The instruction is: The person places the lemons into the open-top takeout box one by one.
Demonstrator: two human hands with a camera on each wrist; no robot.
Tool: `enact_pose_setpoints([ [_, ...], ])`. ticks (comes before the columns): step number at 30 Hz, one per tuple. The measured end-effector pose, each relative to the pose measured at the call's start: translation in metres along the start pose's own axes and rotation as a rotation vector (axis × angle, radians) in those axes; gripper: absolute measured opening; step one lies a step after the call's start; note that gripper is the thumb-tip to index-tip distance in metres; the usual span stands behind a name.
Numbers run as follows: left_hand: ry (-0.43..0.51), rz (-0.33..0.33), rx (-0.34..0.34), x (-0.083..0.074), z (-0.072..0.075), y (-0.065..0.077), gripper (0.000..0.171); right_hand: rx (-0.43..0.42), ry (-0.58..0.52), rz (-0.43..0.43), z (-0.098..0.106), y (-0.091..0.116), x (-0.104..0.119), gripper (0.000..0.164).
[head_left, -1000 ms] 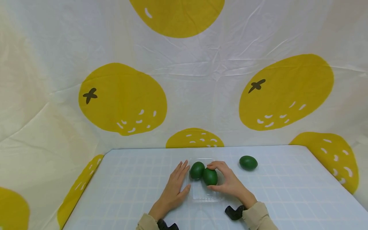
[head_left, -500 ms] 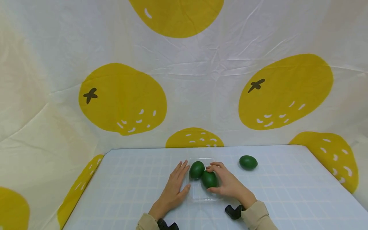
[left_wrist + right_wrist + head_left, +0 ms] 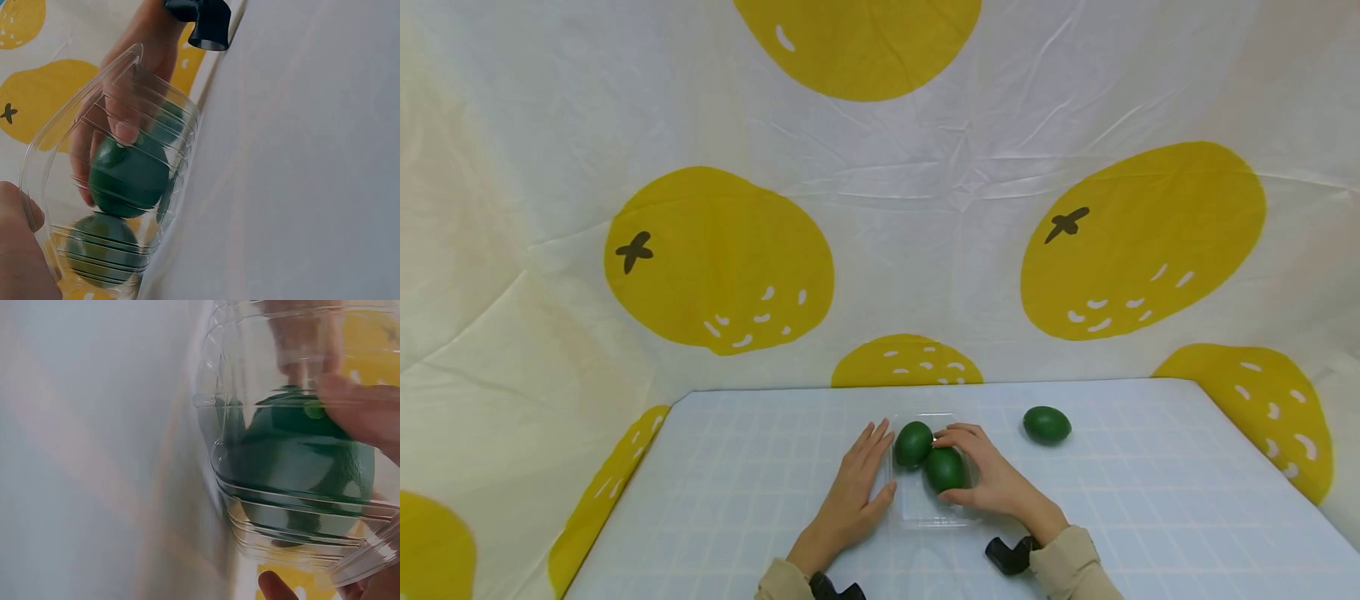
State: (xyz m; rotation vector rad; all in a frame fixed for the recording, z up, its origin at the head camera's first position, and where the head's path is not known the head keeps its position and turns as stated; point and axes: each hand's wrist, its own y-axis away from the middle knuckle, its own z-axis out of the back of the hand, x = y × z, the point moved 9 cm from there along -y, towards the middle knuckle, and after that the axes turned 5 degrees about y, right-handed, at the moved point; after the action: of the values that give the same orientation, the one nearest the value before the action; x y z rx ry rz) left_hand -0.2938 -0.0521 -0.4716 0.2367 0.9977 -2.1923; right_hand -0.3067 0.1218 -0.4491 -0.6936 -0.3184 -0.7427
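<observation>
A clear plastic box [image 3: 925, 522] lies on the table, holding two glossy dark green egg-shaped fruits. My right hand [image 3: 1000, 483] reaches into it and holds the nearer green fruit [image 3: 945, 470], thumb on the near side and fingers over the far side. The other green fruit [image 3: 913, 444] sits against it, toward the far left corner. Along the box's left wall rests my left hand [image 3: 853, 483], its fingers straight and thumb spread. Through the clear wall, the left wrist view shows the held fruit [image 3: 128, 178] under the right thumb.
A third green fruit [image 3: 1047, 425] lies on the table to the right, outside the box. A pale checked cloth [image 3: 737, 483] covers the table. Behind it hangs a white curtain [image 3: 925, 275] printed with yellow fruit. Black wrist mounts [image 3: 1011, 556] sit at both wrists.
My right hand has shifted the nearer fruit slightly toward me and left inside the box, its fingers moving further over the top. The left hand stays at the box's side.
</observation>
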Motion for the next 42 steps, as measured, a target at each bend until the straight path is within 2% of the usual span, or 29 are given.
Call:
enact_pose_setpoints([
  [16, 0.002, 0.010, 0.004, 0.001, -0.001, 0.001, 0.065, -0.022, -0.019, -0.005, 0.001, 0.001, -0.002, 0.064],
  [21, 0.003, 0.010, 0.007, 0.001, -0.002, 0.001, 0.066, -0.036, -0.021, 0.018, 0.002, 0.002, -0.001, 0.059],
  [26, 0.003, 0.008, 0.003, 0.001, -0.001, 0.001, 0.066, -0.065, -0.047, 0.004, 0.006, 0.002, -0.002, 0.051],
  [30, 0.000, 0.010, 0.003, 0.001, -0.001, 0.001, 0.065, -0.130, -0.040, 0.023, 0.015, 0.000, 0.006, 0.043],
  [36, 0.004, 0.000, -0.002, -0.001, 0.001, 0.001, 0.065, -0.237, -0.100, 0.058, 0.039, -0.001, 0.028, 0.036],
  [39, 0.008, -0.008, -0.007, -0.002, 0.002, 0.001, 0.065, -0.324, -0.099, 0.036, 0.053, 0.001, 0.028, 0.032],
  [42, 0.005, -0.008, -0.007, -0.001, 0.002, 0.001, 0.065, -0.437, -0.090, -0.026, 0.065, 0.006, 0.020, 0.027],
])
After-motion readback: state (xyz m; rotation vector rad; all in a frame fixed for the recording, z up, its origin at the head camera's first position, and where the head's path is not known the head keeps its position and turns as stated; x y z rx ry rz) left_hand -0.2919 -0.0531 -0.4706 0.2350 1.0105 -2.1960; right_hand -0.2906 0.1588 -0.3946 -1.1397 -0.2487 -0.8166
